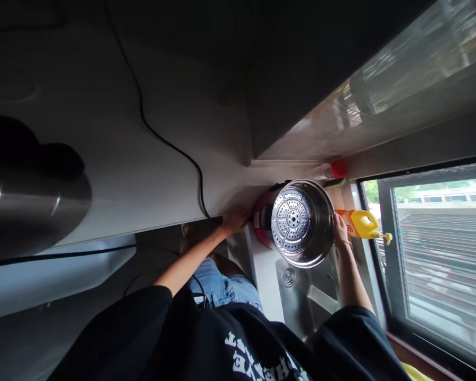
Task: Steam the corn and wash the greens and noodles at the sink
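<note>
My right hand grips the rim of a stainless-steel steamer basket, whose round bottom is punched with holes. The steamer is tilted so its inside faces me. It hangs over the counter and the back of the sink. Partly hidden behind it is a red rounded appliance with a dark panel. My left hand reaches to the left side of this appliance, close to or touching it. That hand is in shadow, and its fingers are not clear enough to tell their position.
A yellow bottle with an orange label stands behind my right hand, by the window. Further back lies a clear container with a red lid. A black cord runs down the wall on the left. A dark cabinet overhangs above.
</note>
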Action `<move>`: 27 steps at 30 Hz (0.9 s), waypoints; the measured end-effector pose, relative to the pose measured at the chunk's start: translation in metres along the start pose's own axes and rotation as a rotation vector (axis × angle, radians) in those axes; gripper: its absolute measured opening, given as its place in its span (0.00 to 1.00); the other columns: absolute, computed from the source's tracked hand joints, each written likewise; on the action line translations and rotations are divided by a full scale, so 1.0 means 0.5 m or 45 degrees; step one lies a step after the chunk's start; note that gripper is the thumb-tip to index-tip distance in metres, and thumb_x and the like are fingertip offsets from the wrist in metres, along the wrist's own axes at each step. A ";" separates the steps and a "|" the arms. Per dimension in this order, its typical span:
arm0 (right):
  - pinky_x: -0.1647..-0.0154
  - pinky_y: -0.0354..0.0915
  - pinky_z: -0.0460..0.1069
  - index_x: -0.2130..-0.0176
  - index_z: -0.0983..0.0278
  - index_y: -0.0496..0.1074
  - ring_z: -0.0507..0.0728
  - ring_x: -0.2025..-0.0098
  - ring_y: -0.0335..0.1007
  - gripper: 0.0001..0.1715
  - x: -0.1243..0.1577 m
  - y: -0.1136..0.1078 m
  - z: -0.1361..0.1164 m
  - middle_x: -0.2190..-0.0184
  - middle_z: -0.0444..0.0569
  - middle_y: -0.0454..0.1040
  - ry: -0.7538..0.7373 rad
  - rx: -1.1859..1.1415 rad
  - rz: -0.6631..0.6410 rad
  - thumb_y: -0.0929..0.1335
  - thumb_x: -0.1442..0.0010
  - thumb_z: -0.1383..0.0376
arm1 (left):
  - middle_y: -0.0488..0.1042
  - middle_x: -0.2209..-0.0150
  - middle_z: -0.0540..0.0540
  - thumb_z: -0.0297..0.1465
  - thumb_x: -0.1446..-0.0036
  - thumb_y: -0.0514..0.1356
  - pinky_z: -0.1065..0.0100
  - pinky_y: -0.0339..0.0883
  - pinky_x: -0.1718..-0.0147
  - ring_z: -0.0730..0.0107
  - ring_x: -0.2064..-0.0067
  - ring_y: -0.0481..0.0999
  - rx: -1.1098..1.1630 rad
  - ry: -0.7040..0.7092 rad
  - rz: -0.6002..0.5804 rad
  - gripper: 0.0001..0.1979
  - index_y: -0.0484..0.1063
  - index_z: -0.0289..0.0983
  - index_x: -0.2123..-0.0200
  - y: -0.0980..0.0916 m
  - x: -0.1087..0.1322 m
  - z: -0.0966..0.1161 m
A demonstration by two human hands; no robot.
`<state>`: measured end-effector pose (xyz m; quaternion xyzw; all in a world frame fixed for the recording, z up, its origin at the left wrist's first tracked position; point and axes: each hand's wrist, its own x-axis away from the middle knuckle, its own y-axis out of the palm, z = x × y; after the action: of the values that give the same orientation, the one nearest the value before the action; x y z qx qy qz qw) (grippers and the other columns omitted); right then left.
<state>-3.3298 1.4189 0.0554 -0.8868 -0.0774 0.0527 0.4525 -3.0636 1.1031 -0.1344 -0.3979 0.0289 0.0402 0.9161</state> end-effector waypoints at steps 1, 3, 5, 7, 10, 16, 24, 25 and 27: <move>0.62 0.63 0.53 0.63 0.67 0.73 0.56 0.64 0.69 0.27 0.000 0.012 0.002 0.68 0.56 0.73 0.015 0.015 0.017 0.63 0.42 0.46 | 0.77 0.56 0.38 0.33 0.40 0.60 0.55 0.65 0.48 0.54 0.50 0.72 0.012 0.000 -0.006 0.13 0.77 0.35 0.55 0.004 -0.001 -0.002; 0.61 0.62 0.53 0.64 0.68 0.73 0.56 0.62 0.68 0.26 0.004 0.030 -0.001 0.66 0.60 0.73 0.123 -0.028 0.070 0.63 0.41 0.47 | 0.76 0.54 0.37 0.31 0.40 0.59 0.55 0.65 0.46 0.54 0.49 0.72 0.028 -0.002 -0.019 0.13 0.76 0.34 0.54 0.014 0.000 -0.002; 0.60 0.62 0.52 0.63 0.69 0.72 0.55 0.61 0.68 0.27 0.007 0.039 -0.004 0.64 0.60 0.73 0.184 -0.096 0.084 0.62 0.40 0.47 | 0.75 0.53 0.36 0.29 0.40 0.59 0.55 0.64 0.45 0.54 0.47 0.71 0.048 -0.003 -0.022 0.13 0.75 0.32 0.53 0.023 0.003 0.000; 0.58 0.62 0.52 0.63 0.68 0.72 0.54 0.62 0.68 0.28 0.009 0.041 -0.005 0.65 0.58 0.73 0.196 -0.158 0.066 0.62 0.41 0.45 | 0.75 0.52 0.36 0.28 0.41 0.59 0.55 0.64 0.44 0.54 0.46 0.71 0.067 -0.003 -0.017 0.13 0.75 0.32 0.53 0.028 0.003 0.003; 0.58 0.64 0.52 0.65 0.65 0.71 0.54 0.65 0.66 0.32 0.015 0.041 -0.007 0.69 0.50 0.72 0.195 -0.224 0.063 0.64 0.46 0.39 | 0.75 0.51 0.36 0.28 0.41 0.59 0.53 0.64 0.43 0.54 0.47 0.72 0.039 -0.028 0.001 0.13 0.76 0.34 0.53 0.019 -0.008 0.000; 0.57 0.65 0.53 0.69 0.63 0.71 0.56 0.65 0.66 0.36 0.032 0.054 -0.032 0.71 0.47 0.72 0.269 -0.352 0.137 0.66 0.54 0.34 | 0.77 0.56 0.40 0.26 0.42 0.59 0.57 0.66 0.47 0.58 0.52 0.74 -0.146 0.100 -0.101 0.11 0.77 0.35 0.57 -0.049 -0.077 -0.034; 0.59 0.65 0.52 0.68 0.64 0.72 0.57 0.65 0.68 0.35 0.033 0.069 -0.033 0.72 0.48 0.74 0.399 -0.483 0.209 0.65 0.54 0.35 | 0.79 0.60 0.41 0.30 0.44 0.62 0.55 0.68 0.51 0.56 0.55 0.76 -0.239 0.141 -0.104 0.07 0.79 0.38 0.63 -0.074 -0.095 -0.048; 0.59 0.65 0.52 0.68 0.64 0.72 0.58 0.64 0.68 0.35 0.032 0.070 -0.032 0.72 0.48 0.74 0.406 -0.483 0.207 0.65 0.54 0.35 | 0.79 0.60 0.42 0.30 0.44 0.62 0.55 0.69 0.52 0.56 0.55 0.76 -0.221 0.153 -0.088 0.07 0.79 0.38 0.63 -0.071 -0.095 -0.050; 0.59 0.65 0.52 0.69 0.64 0.73 0.58 0.64 0.68 0.35 0.031 0.071 -0.031 0.73 0.48 0.74 0.406 -0.492 0.197 0.66 0.54 0.35 | 0.79 0.59 0.43 0.28 0.45 0.62 0.55 0.69 0.52 0.56 0.55 0.76 -0.176 0.167 -0.066 0.07 0.79 0.39 0.63 -0.064 -0.095 -0.052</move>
<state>-3.3088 1.3891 0.0355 -0.9572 0.0542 -0.0689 0.2757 -3.1084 1.0598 -0.1248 -0.4625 0.0756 -0.0079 0.8834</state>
